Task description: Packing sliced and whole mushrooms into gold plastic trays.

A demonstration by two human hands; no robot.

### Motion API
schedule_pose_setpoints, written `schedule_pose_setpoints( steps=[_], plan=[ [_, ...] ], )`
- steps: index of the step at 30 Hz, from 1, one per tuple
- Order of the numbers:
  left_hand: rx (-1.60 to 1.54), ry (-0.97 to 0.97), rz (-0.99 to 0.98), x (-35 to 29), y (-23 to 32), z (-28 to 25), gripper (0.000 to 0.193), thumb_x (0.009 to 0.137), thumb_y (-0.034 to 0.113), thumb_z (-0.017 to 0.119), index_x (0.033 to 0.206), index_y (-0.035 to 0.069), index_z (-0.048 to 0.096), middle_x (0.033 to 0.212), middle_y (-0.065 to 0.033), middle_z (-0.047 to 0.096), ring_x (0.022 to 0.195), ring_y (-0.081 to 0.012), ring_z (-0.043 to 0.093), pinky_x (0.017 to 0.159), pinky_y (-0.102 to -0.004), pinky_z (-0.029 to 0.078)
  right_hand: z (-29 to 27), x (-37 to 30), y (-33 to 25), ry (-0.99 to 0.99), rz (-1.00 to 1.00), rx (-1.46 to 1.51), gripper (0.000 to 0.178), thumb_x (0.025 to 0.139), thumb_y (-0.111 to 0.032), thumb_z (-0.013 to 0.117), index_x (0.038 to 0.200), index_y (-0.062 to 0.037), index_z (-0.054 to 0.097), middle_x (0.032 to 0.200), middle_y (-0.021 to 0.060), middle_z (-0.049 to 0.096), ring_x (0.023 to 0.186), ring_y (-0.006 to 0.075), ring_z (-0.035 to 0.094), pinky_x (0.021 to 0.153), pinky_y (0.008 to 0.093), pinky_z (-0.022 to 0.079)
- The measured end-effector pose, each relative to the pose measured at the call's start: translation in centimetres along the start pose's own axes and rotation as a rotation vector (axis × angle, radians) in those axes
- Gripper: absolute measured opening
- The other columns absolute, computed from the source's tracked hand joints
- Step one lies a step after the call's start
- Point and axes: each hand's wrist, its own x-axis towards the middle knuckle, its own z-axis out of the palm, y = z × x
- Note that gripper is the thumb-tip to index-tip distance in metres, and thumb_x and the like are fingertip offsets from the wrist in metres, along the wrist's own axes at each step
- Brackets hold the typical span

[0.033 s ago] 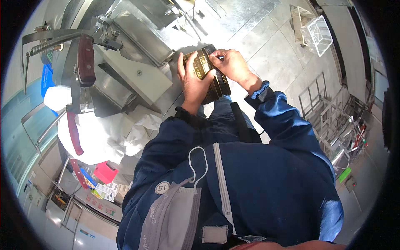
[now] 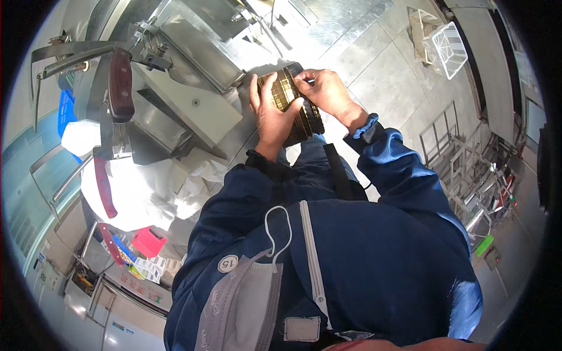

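Observation:
In front of my body I hold a stack of gold-and-black ribbed pieces (image 2: 285,86), whose exact kind I cannot make out. My left hand (image 2: 272,121) wraps round its near left side, thumb across the front and fingers spread over the gold bands. At the far right edge of the stack, my right hand (image 2: 329,93) pinches the dark rim between thumb and fingers. Its fingertips are partly hidden by the hand itself. Both sleeves are dark blue.
Left of my hands stands a metal machine with a pale block (image 2: 196,104). Knives with a reddish-brown handle (image 2: 121,88) appear farther left, above white plastic sheeting (image 2: 126,190). White baskets (image 2: 449,50) lie far right on the tiled floor, beyond metal racks (image 2: 456,155).

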Motion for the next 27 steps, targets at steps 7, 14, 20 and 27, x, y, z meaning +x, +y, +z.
schedule_pose_setpoints(
  steps=[7,14,20,27],
  plan=[
    [-0.007,-0.024,-0.042,0.1,0.0,0.0,0.081,0.069,0.024,0.083,0.142,0.014,0.049,0.157,-0.0202,0.025,0.142,-0.0403,0.03,0.117,-0.0489,0.028,-0.1,-0.1,0.1,0.023,-0.007,0.018,0.02,0.086,-0.028,0.068,0.095,-0.0111,0.075,0.081,0.0166,0.072,0.077,0.0332,0.072,0.075,0.0399,0.057],
    [-0.005,0.002,-0.012,0.1,0.1,-0.1,0.081,0.069,0.022,0.084,0.142,0.014,0.049,0.157,-0.0204,0.025,0.142,-0.0409,0.031,0.117,-0.0482,0.03,0.0,-0.3,0.6,0.095,-0.069,-0.086,0.02,0.091,-0.02,0.066,0.108,-0.0097,0.065,0.083,0.0148,0.072,0.078,0.034,0.071,0.073,0.0387,0.056],
    [-0.017,-0.008,-0.003,0.1,0.2,0.0,0.082,0.068,0.023,0.084,0.141,0.014,0.049,0.157,-0.0206,0.025,0.141,-0.0401,0.032,0.116,-0.0475,0.031,1.0,-0.6,1.2,0.126,-0.228,-0.053,0.017,0.092,-0.017,0.063,0.107,-0.011,0.064,0.083,0.021,0.069,0.078,0.0385,0.069,0.073,0.0432,0.055],
    [-0.023,-0.003,0.007,0.1,-0.2,0.1,0.082,0.068,0.024,0.085,0.142,0.015,0.049,0.157,-0.0201,0.026,0.141,-0.0401,0.033,0.116,-0.0478,0.031,-0.3,-0.9,-0.8,-0.01,-0.102,-0.1,0.021,0.091,-0.021,0.062,0.107,-0.0069,0.061,0.091,0.0223,0.069,0.086,0.041,0.069,0.08,0.0466,0.055]
  ],
)
